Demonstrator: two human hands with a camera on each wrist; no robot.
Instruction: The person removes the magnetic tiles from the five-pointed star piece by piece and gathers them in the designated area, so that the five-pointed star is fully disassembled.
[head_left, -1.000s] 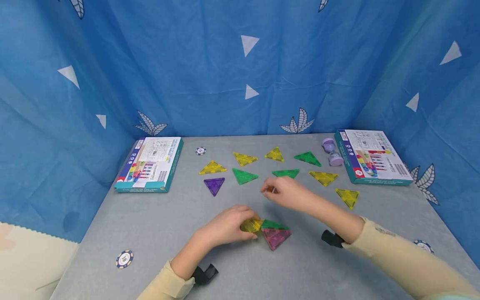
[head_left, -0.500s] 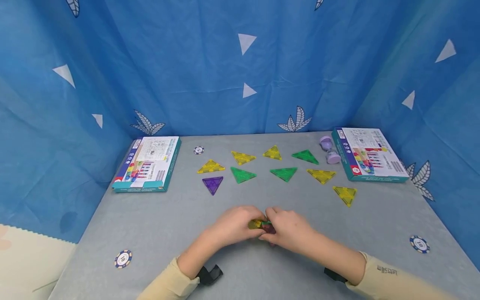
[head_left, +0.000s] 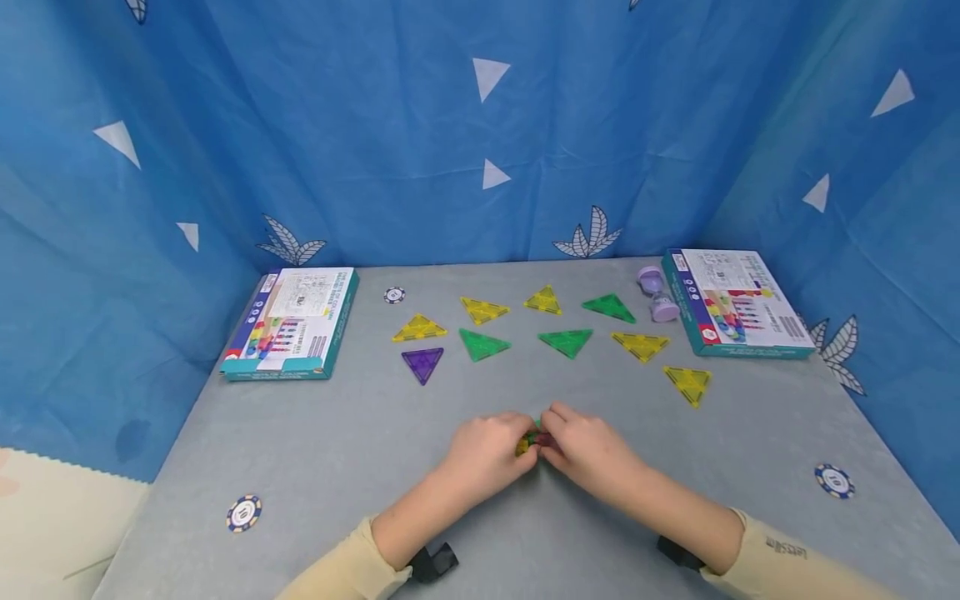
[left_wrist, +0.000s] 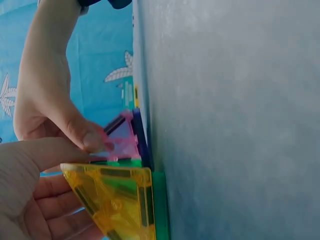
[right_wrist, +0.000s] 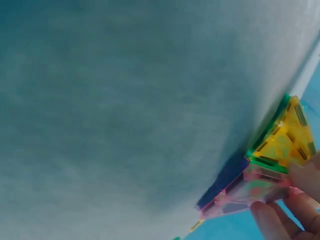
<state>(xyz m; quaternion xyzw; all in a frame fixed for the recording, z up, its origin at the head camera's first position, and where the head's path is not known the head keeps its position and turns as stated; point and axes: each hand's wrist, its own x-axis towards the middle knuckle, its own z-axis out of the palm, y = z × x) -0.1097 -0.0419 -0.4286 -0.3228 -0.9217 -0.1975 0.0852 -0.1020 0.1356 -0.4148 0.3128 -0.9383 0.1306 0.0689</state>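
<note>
My left hand and right hand meet at the near middle of the table, around a small cluster of translucent magnetic tiles. In the left wrist view the left thumb and fingers grip a yellow triangular tile that stands up from a green tile at the table. Opposite, the right hand pinches a pink triangular tile, tilted up beside it. A dark purple tile lies along the pink tile's lower edge in the right wrist view. From the head view, fingers hide most of the cluster.
Beyond the hands lie loose triangular tiles: several yellow, several green, one purple. Boxes stand at back left and back right, with a purple hourglass beside the right one. Poker chips lie about.
The right hand has come back toward me from near the green tiles and taken hold of the pink tile. The left hand has shifted slightly right, and the yellow and pink tiles are raised together.
</note>
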